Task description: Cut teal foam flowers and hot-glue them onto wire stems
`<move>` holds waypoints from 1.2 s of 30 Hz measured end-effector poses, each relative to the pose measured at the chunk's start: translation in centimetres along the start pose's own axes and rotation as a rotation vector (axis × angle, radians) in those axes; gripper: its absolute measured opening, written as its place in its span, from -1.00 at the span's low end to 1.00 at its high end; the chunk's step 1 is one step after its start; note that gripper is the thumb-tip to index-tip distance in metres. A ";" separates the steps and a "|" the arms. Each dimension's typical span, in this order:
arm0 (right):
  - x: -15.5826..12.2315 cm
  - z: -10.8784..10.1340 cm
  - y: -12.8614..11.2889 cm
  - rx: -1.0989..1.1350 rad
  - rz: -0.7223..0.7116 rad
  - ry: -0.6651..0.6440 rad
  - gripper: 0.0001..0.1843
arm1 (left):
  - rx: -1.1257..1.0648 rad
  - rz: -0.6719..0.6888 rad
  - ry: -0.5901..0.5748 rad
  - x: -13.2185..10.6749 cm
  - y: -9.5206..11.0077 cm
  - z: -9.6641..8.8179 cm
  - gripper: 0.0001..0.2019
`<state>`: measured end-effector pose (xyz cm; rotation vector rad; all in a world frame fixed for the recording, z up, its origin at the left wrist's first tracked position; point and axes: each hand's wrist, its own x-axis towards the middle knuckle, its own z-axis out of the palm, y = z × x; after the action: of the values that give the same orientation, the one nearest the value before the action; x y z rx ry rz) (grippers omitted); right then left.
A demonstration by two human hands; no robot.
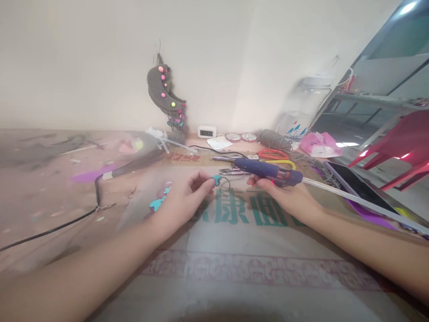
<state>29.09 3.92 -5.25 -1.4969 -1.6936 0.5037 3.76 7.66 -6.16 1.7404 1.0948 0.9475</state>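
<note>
Between the thumb and fingers of my left hand [192,192] is a small teal piece [217,180] with a thin loop hanging at its right. My right hand [281,190] is wrapped round a dark blue hot glue gun [261,167]. The gun's nozzle points left, above and apart from the teal piece, and a long clear glue stick [335,192] runs out of its back. Several turquoise heart-shaped pieces [156,204] lie just left of my left hand, partly covered by it. Under both hands is a printed plastic sheet [217,241].
Red-handled scissors [273,154] and a grey yarn roll [275,139] lie behind the glue gun. A clear bottle [303,107] stands by the wall; a phone [362,185] rests at right. A black cable [50,230] crosses the left side. A decorated grey crescent [162,89] leans against the wall.
</note>
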 end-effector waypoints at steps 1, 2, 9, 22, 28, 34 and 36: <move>0.0 0.0 -0.2 0.036 -0.011 -0.004 -0.76 | 0.023 0.025 -0.008 -0.2 0.1 0.1 -0.78; 0.0 0.2 -0.4 0.097 -0.031 -0.018 -0.78 | 0.035 0.046 -0.024 -0.3 0.1 0.1 -0.79; -0.7 1.7 -2.0 0.556 -0.005 -0.307 -0.71 | -0.009 0.060 -0.066 -0.6 -0.1 0.4 -0.75; -1.6 1.5 -3.1 0.385 -0.135 -0.464 -0.72 | -0.382 -0.043 -0.297 -0.5 -0.6 0.9 -0.72; -1.6 1.2 -3.6 0.224 -0.213 -0.385 -0.74 | -0.445 -0.089 -0.240 -0.3 -0.4 0.8 -0.71; -1.8 1.1 -2.9 0.203 -0.169 -0.255 -0.77 | -0.368 -0.041 -0.168 -0.1 -0.2 0.6 -0.77; -1.6 0.9 -2.4 0.147 -0.155 -0.174 -0.81 | -0.292 -0.020 -0.070 0.0 0.0 0.5 -0.77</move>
<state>26.83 2.06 -4.54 -1.2349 -1.8474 0.6758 4.24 7.47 -6.34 1.5094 0.8784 0.9741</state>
